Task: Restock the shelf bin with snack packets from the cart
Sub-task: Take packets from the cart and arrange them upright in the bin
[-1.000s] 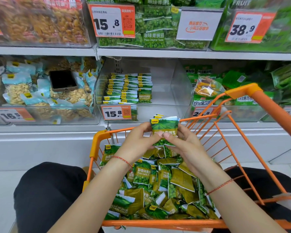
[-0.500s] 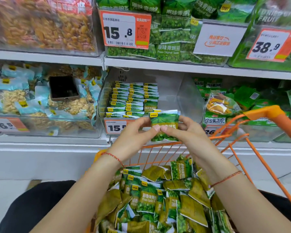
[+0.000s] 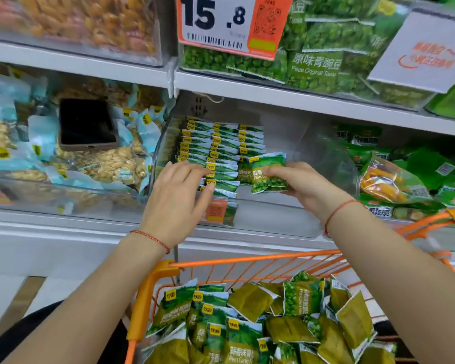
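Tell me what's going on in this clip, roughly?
A person is restocking a clear shelf bin with green pea snack packets taken from an orange cart. The right hand holds a small stack of packets at the bin, beside the rows already stacked inside. The left hand has its fingers straight, resting on the front of those rows. The bin's right side is not yet filled, and many loose packets lie in the cart.
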